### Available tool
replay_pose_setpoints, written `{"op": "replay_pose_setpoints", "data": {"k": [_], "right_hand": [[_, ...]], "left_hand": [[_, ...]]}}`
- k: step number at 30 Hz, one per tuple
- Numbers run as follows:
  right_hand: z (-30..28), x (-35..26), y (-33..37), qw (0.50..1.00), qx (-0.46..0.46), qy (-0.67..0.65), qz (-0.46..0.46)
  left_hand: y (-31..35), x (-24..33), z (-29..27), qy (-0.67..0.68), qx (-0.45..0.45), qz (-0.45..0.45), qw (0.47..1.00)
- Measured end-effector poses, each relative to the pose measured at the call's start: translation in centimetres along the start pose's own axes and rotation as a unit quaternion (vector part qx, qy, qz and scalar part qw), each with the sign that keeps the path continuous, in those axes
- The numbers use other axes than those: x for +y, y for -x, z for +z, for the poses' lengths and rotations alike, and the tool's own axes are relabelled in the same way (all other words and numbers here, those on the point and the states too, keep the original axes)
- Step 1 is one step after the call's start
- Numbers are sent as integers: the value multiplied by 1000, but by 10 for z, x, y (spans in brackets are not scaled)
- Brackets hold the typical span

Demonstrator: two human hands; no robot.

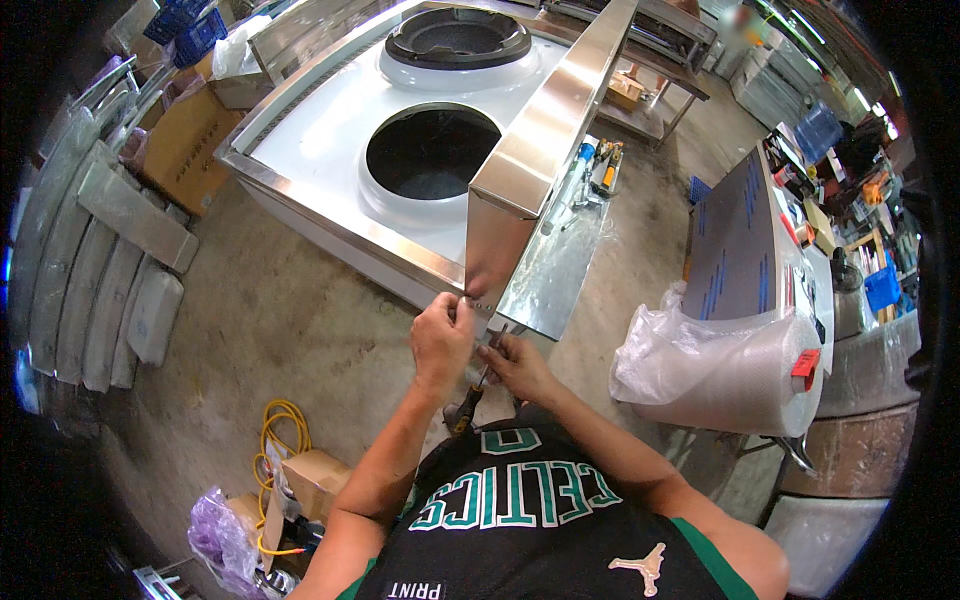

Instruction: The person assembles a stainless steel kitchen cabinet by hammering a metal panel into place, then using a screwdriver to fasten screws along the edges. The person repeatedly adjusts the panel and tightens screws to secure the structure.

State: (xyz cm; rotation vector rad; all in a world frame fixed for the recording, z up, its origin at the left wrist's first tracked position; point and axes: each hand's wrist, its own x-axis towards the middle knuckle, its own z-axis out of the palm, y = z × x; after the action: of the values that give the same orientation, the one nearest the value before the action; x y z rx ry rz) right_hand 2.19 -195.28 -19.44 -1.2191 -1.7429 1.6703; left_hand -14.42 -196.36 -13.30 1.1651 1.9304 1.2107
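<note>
My left hand (443,340) is closed in a pinch at the lower front corner of a tall stainless steel panel (500,225). Whatever sits between its fingertips is too small to make out. A few small holes show in the panel just beside those fingers. Slightly lower and to the right, my right hand (518,368) grips a screwdriver by its shaft. The screwdriver's yellow and black handle (463,412) hangs down close to my shirt, and its thin shaft runs up through the fingers. Left of the panel spreads a white-topped steel cooking unit (330,150) with two round openings.
Several hand tools (603,170) lie on a metal shelf (560,265) right of the panel. A bubble wrap roll (720,365) rests at the right, by a cluttered bench. Yellow cord (285,420) and a cardboard box (315,480) lie on the floor lower left. Wrapped panels (80,260) stand far left.
</note>
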Motion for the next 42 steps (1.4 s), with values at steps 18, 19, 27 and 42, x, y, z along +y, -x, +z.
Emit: {"op": "replay_pose_setpoints", "data": {"k": [18,19,27,42], "right_hand": [[-20,-7,-2,1000,14,26,2],[-19,-6,-2,1000,10,4,18],[-18,-12,0,999,21,-36,28],[-15,-13,4,999,6,-48,22]], "left_hand": [[6,9,1,-118,88,146,978],[2,6,2,-29,40,68,996],[13,17,1,-118,97,155,976],[-12,-9,0,275,-142,-210,928]]}}
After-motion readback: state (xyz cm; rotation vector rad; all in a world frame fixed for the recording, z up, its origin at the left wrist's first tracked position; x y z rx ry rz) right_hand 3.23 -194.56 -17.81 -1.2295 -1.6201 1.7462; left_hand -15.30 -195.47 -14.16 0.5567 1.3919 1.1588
